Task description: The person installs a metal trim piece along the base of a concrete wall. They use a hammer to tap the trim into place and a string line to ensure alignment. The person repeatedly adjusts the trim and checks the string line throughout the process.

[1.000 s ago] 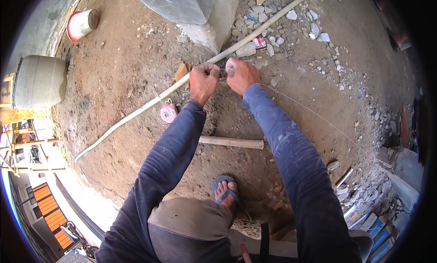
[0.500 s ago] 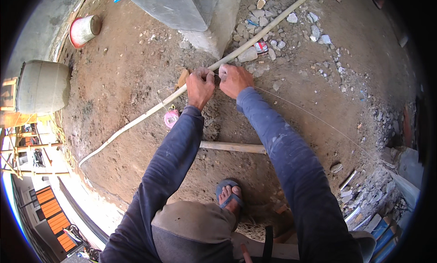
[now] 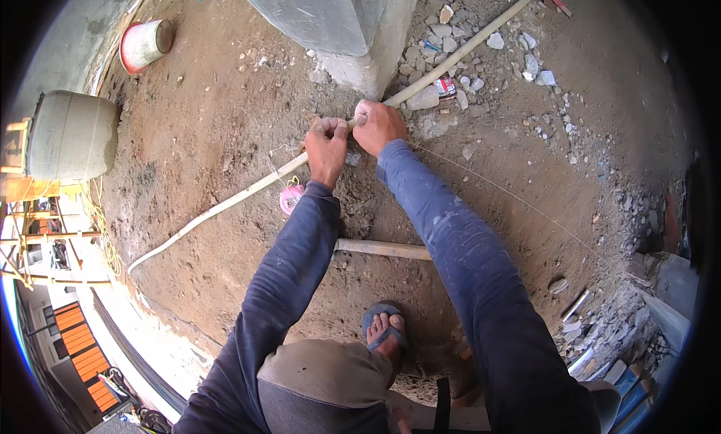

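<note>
Here, left hand [image 3: 326,152] and right hand [image 3: 381,126] pinch string [image 3: 496,184], grip clenched; the bucket [image 3: 145,46] hides its inside.

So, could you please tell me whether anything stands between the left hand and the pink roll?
Nothing visible does: only soil shows between the left hand and the pink roll, with the blue sleeve close beside it.

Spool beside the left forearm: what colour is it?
The spool is pink, best seen in the head view.
</note>
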The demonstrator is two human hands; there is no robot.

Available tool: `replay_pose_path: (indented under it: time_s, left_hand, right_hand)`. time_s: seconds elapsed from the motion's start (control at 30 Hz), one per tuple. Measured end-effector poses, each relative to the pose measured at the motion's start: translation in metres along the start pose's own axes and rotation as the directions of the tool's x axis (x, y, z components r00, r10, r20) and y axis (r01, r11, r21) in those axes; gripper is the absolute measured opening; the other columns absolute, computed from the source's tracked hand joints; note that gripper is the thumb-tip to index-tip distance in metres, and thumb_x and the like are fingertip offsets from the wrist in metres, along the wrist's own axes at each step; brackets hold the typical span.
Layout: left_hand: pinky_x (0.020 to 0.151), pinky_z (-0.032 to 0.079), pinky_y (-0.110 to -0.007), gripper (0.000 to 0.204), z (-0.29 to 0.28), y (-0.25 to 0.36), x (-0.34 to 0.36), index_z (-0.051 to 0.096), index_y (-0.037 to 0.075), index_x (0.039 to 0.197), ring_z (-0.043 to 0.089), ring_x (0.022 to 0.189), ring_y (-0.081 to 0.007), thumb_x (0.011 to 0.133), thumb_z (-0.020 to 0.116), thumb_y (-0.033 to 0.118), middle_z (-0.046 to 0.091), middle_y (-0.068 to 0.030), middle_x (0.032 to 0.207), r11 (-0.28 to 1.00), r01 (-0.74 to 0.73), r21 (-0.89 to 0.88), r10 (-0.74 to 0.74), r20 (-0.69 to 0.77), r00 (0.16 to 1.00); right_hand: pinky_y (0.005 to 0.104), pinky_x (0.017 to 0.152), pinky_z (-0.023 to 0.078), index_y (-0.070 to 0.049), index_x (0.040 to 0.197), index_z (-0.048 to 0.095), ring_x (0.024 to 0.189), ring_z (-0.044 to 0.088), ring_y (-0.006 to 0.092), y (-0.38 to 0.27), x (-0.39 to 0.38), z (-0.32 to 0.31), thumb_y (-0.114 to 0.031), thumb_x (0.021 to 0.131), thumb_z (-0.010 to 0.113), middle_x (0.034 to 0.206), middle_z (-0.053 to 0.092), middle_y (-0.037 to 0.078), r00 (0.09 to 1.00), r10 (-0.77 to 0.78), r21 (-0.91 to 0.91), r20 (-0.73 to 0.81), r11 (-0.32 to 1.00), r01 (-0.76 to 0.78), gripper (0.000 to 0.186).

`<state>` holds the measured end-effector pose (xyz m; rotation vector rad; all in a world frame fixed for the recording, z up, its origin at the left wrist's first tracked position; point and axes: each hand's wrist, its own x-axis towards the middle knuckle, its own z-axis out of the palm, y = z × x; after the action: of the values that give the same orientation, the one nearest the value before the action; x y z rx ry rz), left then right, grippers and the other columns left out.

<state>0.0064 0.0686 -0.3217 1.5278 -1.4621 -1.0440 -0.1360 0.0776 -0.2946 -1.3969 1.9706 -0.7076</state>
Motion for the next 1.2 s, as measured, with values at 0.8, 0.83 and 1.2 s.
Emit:
replay_pose_path:
  time_s: [0.8, 0.83, 1.2]
  left_hand:
    - [0.069, 0.042, -0.022, 0.009, -0.039, -0.027, -0.023, 0.070, 0.000, 0.099, 0.053, 0.077, -0.0051, 0.097, 0.064, 0.007, 0.063, 0.0031, 0.087, 0.976, -0.211, -0.057, 0.218, 0.252, 0.943]
    - [0.067, 0.040, -0.021, 0.008, -0.018, -0.011, -0.031, 0.070, 0.002, 0.099, 0.050, 0.075, -0.0042, 0.097, 0.064, 0.007, 0.061, 0.0047, 0.086, 0.977, -0.180, -0.111, 0.208, 0.358, 0.910]
    - [0.069, 0.053, -0.033, 0.010, 0.075, 0.226, -0.169, 0.070, 0.001, 0.094, 0.067, 0.076, -0.0233, 0.086, 0.065, -0.003, 0.070, -0.0130, 0.090, 0.687, -0.718, 0.107, 0.019, 0.986, 0.165]
  right_hand:
    - [0.0380, 0.075, 0.052, -0.002, 0.089, 0.060, 0.081, 0.063, 0.0196, 0.113, -0.281, -0.348, -0.017, 0.097, 0.054, 0.081, 0.062, 0.011, 0.936, -0.035, 0.010, 0.351, 0.999, 0.033, 0.018]
    - [0.0382, 0.076, 0.051, -0.001, 0.088, 0.059, 0.081, 0.062, 0.0191, 0.127, -0.319, -0.365, -0.018, 0.098, 0.054, 0.080, 0.061, 0.011, 0.951, -0.009, 0.061, 0.308, 0.998, -0.010, 0.020]
    - [0.0450, 0.086, 0.057, -0.006, 0.104, 0.077, 0.102, 0.073, 0.0303, 0.362, -0.644, -0.491, -0.020, 0.082, 0.067, 0.108, 0.076, 0.015, 0.361, 0.921, -0.815, -0.145, 0.096, -0.571, 0.028]
